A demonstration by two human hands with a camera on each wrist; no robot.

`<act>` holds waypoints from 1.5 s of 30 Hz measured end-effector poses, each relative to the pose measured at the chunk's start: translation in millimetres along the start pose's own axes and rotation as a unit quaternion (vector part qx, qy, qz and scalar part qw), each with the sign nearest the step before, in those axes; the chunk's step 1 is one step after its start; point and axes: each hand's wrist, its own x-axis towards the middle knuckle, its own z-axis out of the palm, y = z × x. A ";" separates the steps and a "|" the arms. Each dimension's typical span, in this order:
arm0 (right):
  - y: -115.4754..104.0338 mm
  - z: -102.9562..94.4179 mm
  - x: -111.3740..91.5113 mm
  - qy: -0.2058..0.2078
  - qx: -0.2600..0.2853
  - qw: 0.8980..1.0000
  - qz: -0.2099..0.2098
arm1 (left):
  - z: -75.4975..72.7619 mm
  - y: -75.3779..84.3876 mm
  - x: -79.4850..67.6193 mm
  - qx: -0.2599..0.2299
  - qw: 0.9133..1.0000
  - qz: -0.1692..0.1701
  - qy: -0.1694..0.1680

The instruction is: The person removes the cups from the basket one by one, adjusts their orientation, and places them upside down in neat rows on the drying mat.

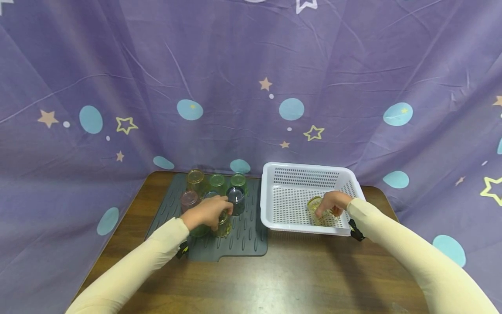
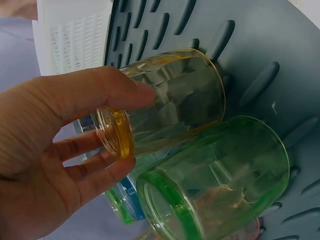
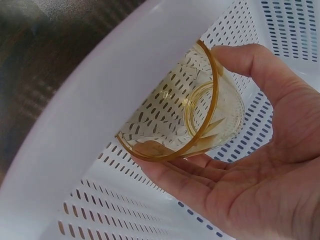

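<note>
Over the front of the grey drying mat [image 1: 245, 245], my left hand [image 1: 208, 212] grips a clear glass with an amber base [image 2: 185, 90] between thumb and fingers. The glass stands upside down, rim at the mat. A green glass [image 2: 225, 170] is right beside it, also inverted. Inside the white basket [image 1: 290, 227], my right hand [image 1: 333, 201] holds another amber-rimmed glass [image 3: 227, 112], thumb on one side and fingers on the other. That glass lies tilted, its mouth toward the basket's near wall, which hides part of it.
Several more inverted glasses share the mat: a yellow one [image 1: 195, 176], a pink one [image 1: 190, 199], a dark blue one [image 1: 236, 201] and green ones at the back. Mat and basket sit side by side on a brown wooden table [image 1: 290, 279]. A purple curtain [image 1: 235, 65] hangs behind.
</note>
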 end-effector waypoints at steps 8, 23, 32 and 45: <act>5.0 -0.3 6.9 -0.007 0.004 1.000 0.003 | -0.5 5.9 3.9 0.023 1.000 0.001 -0.010; 16.9 -1.8 14.6 0.018 -0.009 0.999 -0.048 | -9.5 10.6 3.1 0.016 1.000 -0.008 -0.020; 28.1 -16.7 16.4 0.003 0.133 0.986 -0.101 | -10.8 9.5 2.8 -0.001 1.000 -0.016 -0.012; 39.3 -40.4 -2.6 0.026 0.346 0.905 -0.244 | -40.7 10.7 1.5 -0.106 0.993 0.001 0.045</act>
